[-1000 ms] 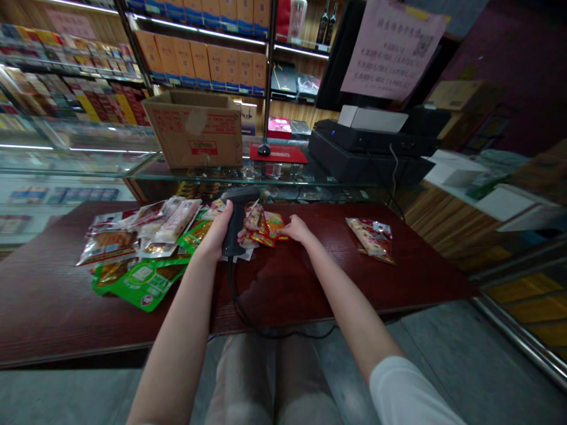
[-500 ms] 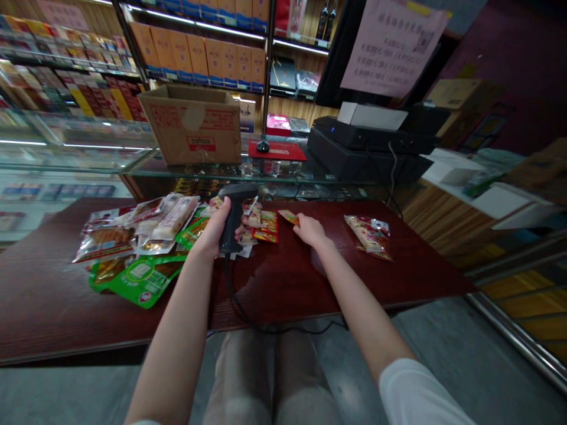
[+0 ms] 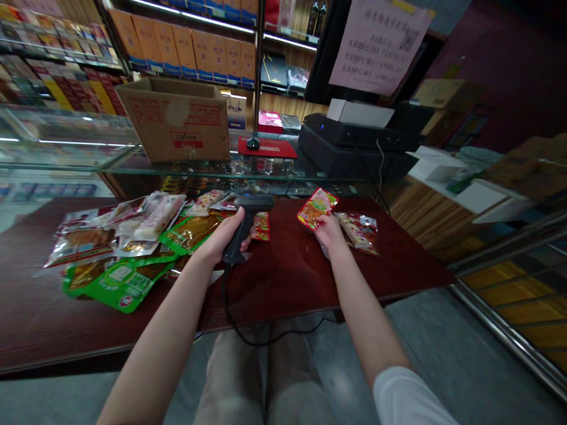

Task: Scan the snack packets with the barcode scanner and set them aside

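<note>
My left hand (image 3: 228, 236) is wrapped round the grip of a black barcode scanner (image 3: 239, 233), whose head points right. Its cable hangs down past the table's front edge. Between the fingers of my right hand (image 3: 330, 231) is a small red and yellow snack packet (image 3: 318, 208), raised with its printed face showing. Just right of that hand, a clear-and-red snack bag (image 3: 361, 230) lies on the table. Behind the scanner a red snack packet (image 3: 262, 226) is partly hidden. Left of my left hand is a heap of packaged snacks, with a green packet (image 3: 121, 283) at its front.
The dark red table (image 3: 274, 283) abuts a glass display counter (image 3: 199, 169). On the counter stand an open cardboard box (image 3: 177, 127), a red mat (image 3: 268, 147) and a black till (image 3: 354, 147). Shelves of boxed goods rise behind. A metal rail (image 3: 509, 336) runs at the right.
My right hand has lifted the snack packet and turned its face up, moving right towards the snack bag. The scanner in my left hand has shifted slightly right, and the view has swung right.
</note>
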Action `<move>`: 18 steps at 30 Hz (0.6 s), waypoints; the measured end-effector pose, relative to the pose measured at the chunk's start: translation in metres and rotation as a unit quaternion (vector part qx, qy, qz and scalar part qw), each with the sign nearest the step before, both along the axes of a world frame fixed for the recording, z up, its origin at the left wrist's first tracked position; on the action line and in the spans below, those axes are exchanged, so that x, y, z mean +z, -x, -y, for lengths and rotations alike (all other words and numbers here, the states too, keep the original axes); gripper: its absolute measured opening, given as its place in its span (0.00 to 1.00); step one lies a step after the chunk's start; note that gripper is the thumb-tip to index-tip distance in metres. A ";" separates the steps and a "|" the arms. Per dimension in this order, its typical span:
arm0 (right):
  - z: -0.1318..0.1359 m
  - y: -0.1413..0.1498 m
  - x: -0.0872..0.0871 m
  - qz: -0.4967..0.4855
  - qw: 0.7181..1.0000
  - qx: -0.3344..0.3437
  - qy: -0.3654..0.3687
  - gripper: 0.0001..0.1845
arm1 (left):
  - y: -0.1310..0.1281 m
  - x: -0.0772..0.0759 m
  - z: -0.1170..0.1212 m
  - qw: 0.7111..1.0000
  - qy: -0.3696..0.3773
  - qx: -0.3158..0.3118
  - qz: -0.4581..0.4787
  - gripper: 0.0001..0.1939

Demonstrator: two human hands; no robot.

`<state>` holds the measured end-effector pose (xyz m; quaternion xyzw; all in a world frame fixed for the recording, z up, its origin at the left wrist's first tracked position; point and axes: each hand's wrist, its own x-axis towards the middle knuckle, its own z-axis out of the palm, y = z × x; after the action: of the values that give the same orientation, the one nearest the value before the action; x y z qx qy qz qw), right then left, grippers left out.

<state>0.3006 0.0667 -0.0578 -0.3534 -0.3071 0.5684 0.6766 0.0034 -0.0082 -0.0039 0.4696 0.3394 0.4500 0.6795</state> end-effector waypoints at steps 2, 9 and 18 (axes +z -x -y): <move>0.001 0.003 0.002 0.003 1.000 0.012 0.002 0.22 | -0.005 -0.002 0.002 1.000 -0.017 -0.015 -0.017 0.32; 0.004 0.004 0.003 0.024 0.999 0.003 -0.025 0.19 | -0.018 -0.004 0.009 0.997 -0.019 -0.043 -0.054 0.33; 0.000 0.007 -0.001 0.069 0.997 0.029 -0.027 0.19 | -0.020 -0.007 0.008 0.993 -0.022 -0.073 -0.089 0.33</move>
<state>0.2937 0.0665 -0.0587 -0.3647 -0.3786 0.5535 0.6460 0.0238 -0.0163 -0.0111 0.5464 0.3531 0.3632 0.6670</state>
